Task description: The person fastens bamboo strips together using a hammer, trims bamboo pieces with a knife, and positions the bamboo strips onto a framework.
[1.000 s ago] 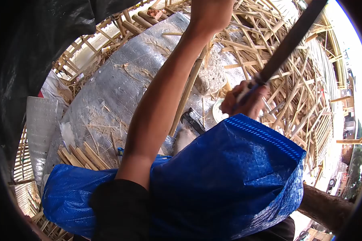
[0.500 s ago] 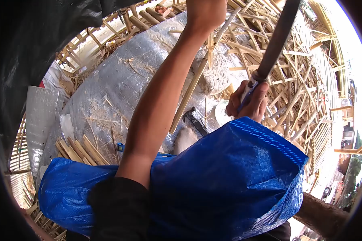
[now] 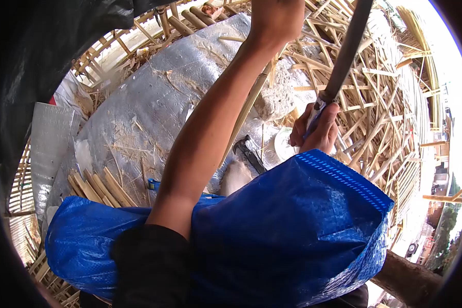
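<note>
Long knife point(image 3: 348, 54) upright at upper right, its blade apart from the bamboo strip point(image 3: 248, 106)
Right hand point(image 3: 319, 127) wraps the knife's handle; left hand point(image 3: 281, 18) is cut off at the top edge, grip impossible to tell; the strip slants near centre

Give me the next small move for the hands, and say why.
Probably lower the knife slowly toward the bamboo strip, keeping its edge clear of the left arm. The right hand grips the handle with the blade raised, apart from the strip, which runs close beside that arm. The left hand is cut off by the frame, so check its fingers first.
</note>
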Demonstrator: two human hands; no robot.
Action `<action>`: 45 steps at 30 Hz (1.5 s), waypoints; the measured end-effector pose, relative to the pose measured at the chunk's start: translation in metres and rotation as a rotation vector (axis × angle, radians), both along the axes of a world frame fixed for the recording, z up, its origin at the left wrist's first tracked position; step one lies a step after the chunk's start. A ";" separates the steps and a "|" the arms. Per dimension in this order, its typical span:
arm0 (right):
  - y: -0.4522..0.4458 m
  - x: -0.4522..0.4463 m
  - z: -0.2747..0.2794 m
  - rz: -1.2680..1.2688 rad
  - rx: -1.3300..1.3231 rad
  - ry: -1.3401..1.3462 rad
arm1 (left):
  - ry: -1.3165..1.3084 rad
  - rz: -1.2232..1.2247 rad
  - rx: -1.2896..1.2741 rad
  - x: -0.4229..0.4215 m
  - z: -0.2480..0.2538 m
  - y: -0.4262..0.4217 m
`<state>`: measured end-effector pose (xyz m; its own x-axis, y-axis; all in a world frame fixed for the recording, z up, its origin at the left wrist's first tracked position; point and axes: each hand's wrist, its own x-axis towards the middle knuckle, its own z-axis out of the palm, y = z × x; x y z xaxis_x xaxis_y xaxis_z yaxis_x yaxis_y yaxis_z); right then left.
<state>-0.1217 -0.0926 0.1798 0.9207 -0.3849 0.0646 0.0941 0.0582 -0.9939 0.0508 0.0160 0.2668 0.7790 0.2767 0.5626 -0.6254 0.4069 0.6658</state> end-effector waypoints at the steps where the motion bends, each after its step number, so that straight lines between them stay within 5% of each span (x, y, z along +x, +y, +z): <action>1: 0.000 0.004 -0.009 0.016 0.015 -0.085 | -0.012 0.019 0.031 0.000 0.000 -0.004; 3: 0.009 0.011 -0.042 -0.051 -0.072 -0.016 | -0.098 0.026 0.048 -0.003 0.000 -0.008; 5: 0.001 0.014 -0.059 0.093 -0.152 0.515 | -0.061 -0.011 0.066 -0.012 0.011 -0.012; 8: -0.026 0.008 -0.102 0.000 -0.191 0.622 | 0.034 0.024 0.014 -0.012 0.012 0.000; 9: -0.020 0.002 -0.094 -0.029 0.037 0.612 | 0.016 -0.045 -0.045 -0.009 0.003 0.004; 15: -0.012 -0.005 -0.044 -0.047 0.096 0.410 | 0.093 -0.001 -0.065 -0.010 0.001 0.017; 20: -0.020 -0.016 -0.042 0.015 0.090 0.300 | -0.173 -0.395 -0.201 -0.015 0.000 0.030; 22: -0.027 -0.021 -0.048 0.044 0.061 0.290 | -0.071 -0.061 -0.313 -0.009 0.011 -0.004; 24: -0.028 -0.021 -0.047 0.043 0.083 0.308 | -0.131 0.034 0.113 -0.017 0.002 0.004; 25: -0.029 -0.021 -0.050 0.044 0.090 0.323 | -0.133 0.025 0.116 -0.026 0.001 0.001; 29: -0.031 -0.019 -0.038 0.007 0.112 0.351 | -0.081 0.056 0.099 -0.033 0.003 -0.012; 35: -0.026 -0.025 -0.007 -0.001 0.202 0.043 | -0.210 0.059 0.010 -0.031 0.019 -0.021; 37: -0.021 -0.021 -0.021 0.025 0.165 -0.015 | -0.040 0.222 -0.229 -0.034 0.021 -0.042; 39: -0.017 -0.018 -0.037 0.084 0.027 0.158 | -0.139 0.001 -0.008 -0.027 0.000 -0.038; 41: -0.017 -0.012 -0.050 0.116 0.116 0.470 | -0.103 0.095 -0.046 -0.013 -0.011 -0.034; 45: -0.019 -0.015 -0.046 0.126 0.106 0.468 | -0.023 0.043 -0.079 -0.010 -0.017 -0.012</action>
<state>-0.1366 -0.1111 0.1336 0.8813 -0.2505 -0.4006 -0.3755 0.1433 -0.9157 0.0405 0.0037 0.2496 0.7527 0.3542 0.5549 -0.6581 0.4302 0.6180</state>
